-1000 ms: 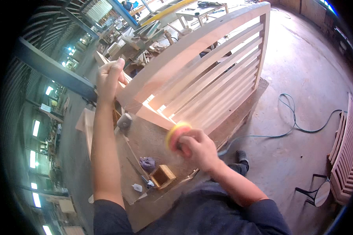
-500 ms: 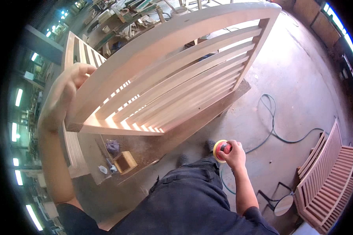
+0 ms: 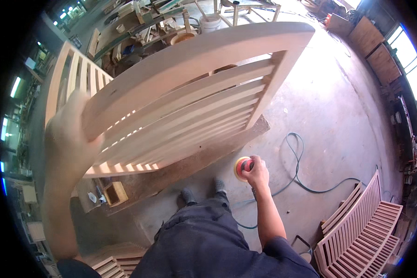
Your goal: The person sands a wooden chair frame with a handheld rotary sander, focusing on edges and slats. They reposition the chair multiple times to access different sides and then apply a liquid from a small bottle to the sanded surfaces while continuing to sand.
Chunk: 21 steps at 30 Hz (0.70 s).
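A large slatted wooden frame (image 3: 194, 60) with a curved top rail stands tilted in front of me, its lower edge by a brown board-like work surface (image 3: 180, 169). My left hand (image 3: 74, 129) is closed around the frame's left end; motion smears its fingers. Low at my right side, my right hand (image 3: 258, 173) grips a round disc sander (image 3: 243, 167) with a red body and a yellow pad. The sander is apart from the frame, above the floor, its pad turned to the left. A green hose (image 3: 297, 162) loops over the floor near it.
At lower right stands a slatted wooden bench (image 3: 356, 236). Another slatted piece (image 3: 74, 74) is behind my left hand. A small wooden box (image 3: 115, 193) sits on the work surface. Beyond are a white bucket (image 3: 210, 23) and wood scraps. My feet (image 3: 188, 195) are below.
The view has shifted and turned. My left hand has moved down to the corner of the frame, whose tilt has changed. The sander stays in my right hand, away from the wood.
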Tool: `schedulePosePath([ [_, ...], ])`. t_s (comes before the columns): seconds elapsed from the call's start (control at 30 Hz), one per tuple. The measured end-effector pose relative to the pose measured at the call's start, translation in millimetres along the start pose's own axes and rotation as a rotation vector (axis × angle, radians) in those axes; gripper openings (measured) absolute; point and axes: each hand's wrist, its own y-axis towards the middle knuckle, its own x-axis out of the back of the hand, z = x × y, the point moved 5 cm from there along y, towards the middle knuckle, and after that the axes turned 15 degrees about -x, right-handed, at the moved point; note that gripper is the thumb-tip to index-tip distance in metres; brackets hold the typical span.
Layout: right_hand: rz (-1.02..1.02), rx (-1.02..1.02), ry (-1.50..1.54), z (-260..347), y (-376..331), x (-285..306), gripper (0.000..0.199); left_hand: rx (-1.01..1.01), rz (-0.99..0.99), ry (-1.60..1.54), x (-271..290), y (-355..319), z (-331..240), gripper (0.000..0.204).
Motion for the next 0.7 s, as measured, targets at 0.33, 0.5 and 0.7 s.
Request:
schedulePosePath([
  [0.33, -0.136, 0.091, 0.049, 70, 133, 36, 0.055, 0.502, -0.121, 0.059, 9, -242, 171, 0.06],
  [0.5, -0.089, 0.186, -0.008, 106, 165, 13, 0.042, 0.878, -0.479, -0.168, 0, -326, 207, 0.062],
  [0.7, -0.403, 0.604, -0.184, 119, 137, -6, 0.072, 0.776, -0.699, -0.238, -21, -426, 234, 0.061],
])
